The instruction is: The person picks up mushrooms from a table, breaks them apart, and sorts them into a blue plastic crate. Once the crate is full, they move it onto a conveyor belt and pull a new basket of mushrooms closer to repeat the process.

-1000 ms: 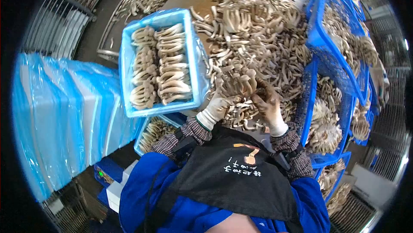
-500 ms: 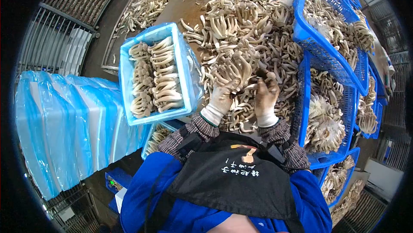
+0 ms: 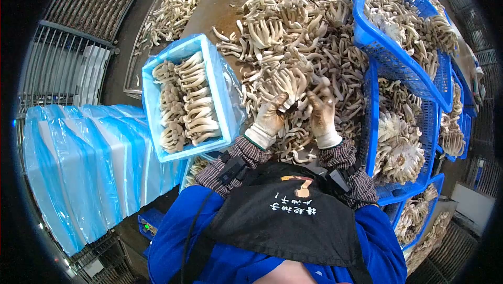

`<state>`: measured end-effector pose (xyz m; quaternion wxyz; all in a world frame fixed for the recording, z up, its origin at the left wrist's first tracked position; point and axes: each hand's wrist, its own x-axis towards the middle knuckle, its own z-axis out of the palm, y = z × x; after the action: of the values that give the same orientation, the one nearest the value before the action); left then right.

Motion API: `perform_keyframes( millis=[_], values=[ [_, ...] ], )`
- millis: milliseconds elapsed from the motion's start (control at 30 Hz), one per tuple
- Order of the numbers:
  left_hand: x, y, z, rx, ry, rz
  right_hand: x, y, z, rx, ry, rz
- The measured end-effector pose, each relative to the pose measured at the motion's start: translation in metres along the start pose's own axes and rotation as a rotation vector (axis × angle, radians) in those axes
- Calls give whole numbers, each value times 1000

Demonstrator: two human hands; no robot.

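Note:
Both my hands wear dirty white gloves and work at one mushroom cluster (image 3: 285, 82), pale stems with brown caps, held just above a large pile of loose mushrooms (image 3: 298, 27) on the table. My left hand (image 3: 270, 116) grips the cluster from below. My right hand (image 3: 320, 111) is closed on its right side, where a dark base shows between the two hands. A blue plastic-lined box (image 3: 222, 100) to the left holds mushrooms laid in neat rows.
Blue mesh baskets (image 3: 374, 37) full of mushroom clusters stand at the right, one above another. A stack of boxes wrapped in blue plastic (image 3: 84, 163) sits at the left. Another tray of mushrooms (image 3: 173, 9) lies at the back left, with metal racks around.
The view has shifted down and left over the second. Both hands stay together on the cluster and have moved slightly up over the pile.

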<state>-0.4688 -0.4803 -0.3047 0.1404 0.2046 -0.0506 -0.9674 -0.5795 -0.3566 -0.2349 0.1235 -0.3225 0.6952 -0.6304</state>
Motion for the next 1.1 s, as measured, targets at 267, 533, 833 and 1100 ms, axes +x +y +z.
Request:
perform_keyframes(
  millis=[267, 533, 833, 1100],
  values=[
    [1, -6, 20, 208, -121, 83, 4, 25, -14, 573, 96, 640],
    [-12, -2, 35, 501, -272, 54, -21, 0, -40, 134, -178, 214],
    [-34, 5, 80, 1500, -89, 860, -23, -43, -7, 384, 47, 35],
    [-61, 1, 111, 1796, -267, 1115, -29, -54, 10, 478, 79, -37]
  ],
)
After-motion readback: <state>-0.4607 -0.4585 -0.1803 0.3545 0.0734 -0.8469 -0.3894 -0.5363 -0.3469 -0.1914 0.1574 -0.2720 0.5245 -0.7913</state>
